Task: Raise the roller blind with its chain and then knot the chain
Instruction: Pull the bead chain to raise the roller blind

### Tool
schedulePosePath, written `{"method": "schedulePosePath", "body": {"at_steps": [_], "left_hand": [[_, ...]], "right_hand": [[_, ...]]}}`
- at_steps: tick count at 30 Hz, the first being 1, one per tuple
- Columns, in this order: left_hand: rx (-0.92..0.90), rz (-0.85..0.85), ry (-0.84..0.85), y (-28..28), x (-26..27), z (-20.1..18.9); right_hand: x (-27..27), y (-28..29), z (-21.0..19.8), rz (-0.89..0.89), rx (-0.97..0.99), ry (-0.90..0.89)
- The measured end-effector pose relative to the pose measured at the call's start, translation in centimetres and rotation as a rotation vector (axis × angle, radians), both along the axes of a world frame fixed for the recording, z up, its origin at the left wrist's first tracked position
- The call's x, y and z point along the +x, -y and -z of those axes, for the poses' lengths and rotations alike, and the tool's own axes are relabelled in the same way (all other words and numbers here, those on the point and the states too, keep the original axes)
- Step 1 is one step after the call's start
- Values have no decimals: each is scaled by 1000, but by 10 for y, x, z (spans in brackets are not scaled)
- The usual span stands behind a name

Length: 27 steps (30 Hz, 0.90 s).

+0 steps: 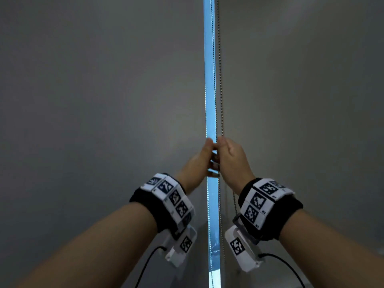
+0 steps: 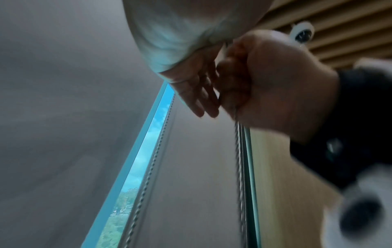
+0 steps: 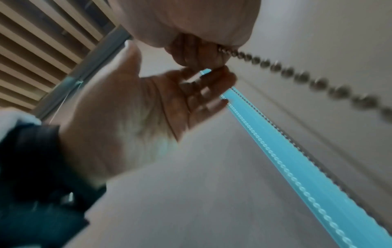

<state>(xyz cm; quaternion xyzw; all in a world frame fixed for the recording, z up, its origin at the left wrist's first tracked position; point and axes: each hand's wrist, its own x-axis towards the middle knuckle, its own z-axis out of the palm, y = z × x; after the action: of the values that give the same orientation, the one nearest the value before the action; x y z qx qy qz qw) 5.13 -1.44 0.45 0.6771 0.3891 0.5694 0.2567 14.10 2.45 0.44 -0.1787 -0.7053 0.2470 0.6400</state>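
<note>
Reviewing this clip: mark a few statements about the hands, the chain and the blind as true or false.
1. The right hand has its grip closed round the metal bead chain. True.
2. The left hand is clenched in a tight fist. False: its fingers are loosely extended, palm open.
3. A bright blue window strip shows between panels of grey roller blind fabric. True.
4. The two hands are held far apart. False: they meet side by side at the window strip.
5. The blind is fully raised. False: grey fabric still covers the window above and below the hands.
</note>
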Motion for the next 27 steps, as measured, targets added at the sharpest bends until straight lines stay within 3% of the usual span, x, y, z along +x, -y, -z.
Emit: {"method": "schedulePosePath", "body": {"at_steps": [8,13,18,24,27], "left_hand": [[60,53,190,0,18,-65],[118,-45,252,-4,27,-80],[123,-92,268,-11,31,-66],[105,-139,183,-20,22,-24],[104,-155,156,-22,12,-3]], "right_hand": [[7,1,50,166,65,249],[9,-10,92,152,25,355],[10,-19,115,160,136,516],[17,-23,127,27,-102,578],[19,-30,107,-34,-251,371]]}}
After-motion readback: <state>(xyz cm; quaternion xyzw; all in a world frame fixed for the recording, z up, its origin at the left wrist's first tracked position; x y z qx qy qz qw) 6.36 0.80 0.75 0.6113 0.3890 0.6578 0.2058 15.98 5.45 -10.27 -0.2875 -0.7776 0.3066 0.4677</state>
